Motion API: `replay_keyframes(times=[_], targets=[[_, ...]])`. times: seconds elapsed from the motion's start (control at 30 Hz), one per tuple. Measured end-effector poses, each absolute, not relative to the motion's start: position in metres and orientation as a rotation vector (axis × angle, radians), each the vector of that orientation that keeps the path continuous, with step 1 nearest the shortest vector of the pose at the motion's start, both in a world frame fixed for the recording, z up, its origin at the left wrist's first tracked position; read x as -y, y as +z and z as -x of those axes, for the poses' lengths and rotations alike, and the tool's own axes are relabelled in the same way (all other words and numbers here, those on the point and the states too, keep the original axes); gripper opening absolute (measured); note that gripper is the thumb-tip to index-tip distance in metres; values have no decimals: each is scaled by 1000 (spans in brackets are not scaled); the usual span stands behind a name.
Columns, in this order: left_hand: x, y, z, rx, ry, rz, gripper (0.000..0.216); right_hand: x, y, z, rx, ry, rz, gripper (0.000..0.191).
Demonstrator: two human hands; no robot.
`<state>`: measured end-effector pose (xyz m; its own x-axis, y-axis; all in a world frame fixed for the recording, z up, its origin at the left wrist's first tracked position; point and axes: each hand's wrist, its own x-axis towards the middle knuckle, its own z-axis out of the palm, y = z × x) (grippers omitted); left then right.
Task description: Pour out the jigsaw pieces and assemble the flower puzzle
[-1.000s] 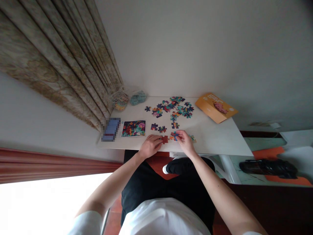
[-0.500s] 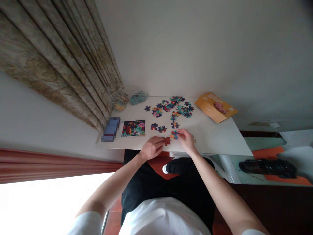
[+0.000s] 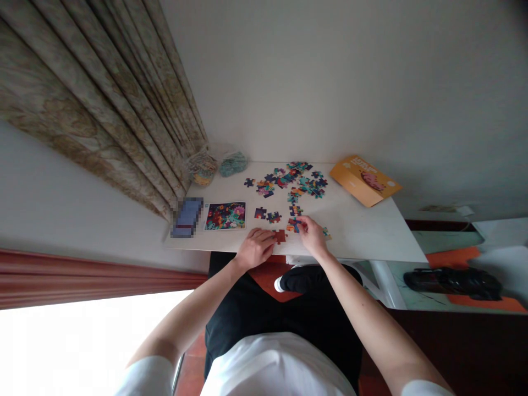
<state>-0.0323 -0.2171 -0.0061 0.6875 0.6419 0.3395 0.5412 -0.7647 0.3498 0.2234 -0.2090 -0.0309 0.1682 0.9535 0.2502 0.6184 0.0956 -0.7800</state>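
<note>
My left hand [image 3: 256, 248] lies at the table's near edge, its fingertips against a dark red jigsaw piece [image 3: 281, 236]. My right hand [image 3: 312, 236] pinches a small multicoloured cluster of jigsaw pieces [image 3: 293, 225], a short gap from the red piece. A small loose piece [image 3: 326, 232] lies just beyond my right fingers. Further off, a spread of dark, teal and pink jigsaw pieces [image 3: 297, 181] covers the far part of the white table [image 3: 363, 231]. A few separate pieces [image 3: 272, 217] lie between that spread and my hands.
A floral picture card [image 3: 225, 216] and a blurred blue item [image 3: 187, 218] lie left on the table. Two plastic bags [image 3: 202, 168] sit at the far edge, and an orange box [image 3: 365, 180] lies far right. A curtain [image 3: 103, 110] hangs left.
The red piece has shifted slightly right since the oldest frame. My right hand has drawn a little back, uncovering the small loose piece beyond it.
</note>
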Motion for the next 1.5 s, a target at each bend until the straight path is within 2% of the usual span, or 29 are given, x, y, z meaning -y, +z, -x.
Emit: replay_keyframes(times=[0.43, 0.77, 0.93, 1.17, 1.5], targets=[[216, -8, 32, -945, 673, -2650, 26, 210, -31, -228, 1463, 612, 1552, 20], [216, -7, 31, -953, 681, -2640, 24, 205, -38, -237, 1249, 910, 1426, 58], [216, -6, 31, -950, 679, -2641, 23, 208, -32, -233, 1198, 1014, 1376, 50], [217, -5, 31, -954, 682, -2630, 24, 208, -24, -231, 1272, 938, 1413, 38], [216, -10, 32, -951, 720, -2659, 22, 201, -25, -231, 1255, 1016, 1397, 44]])
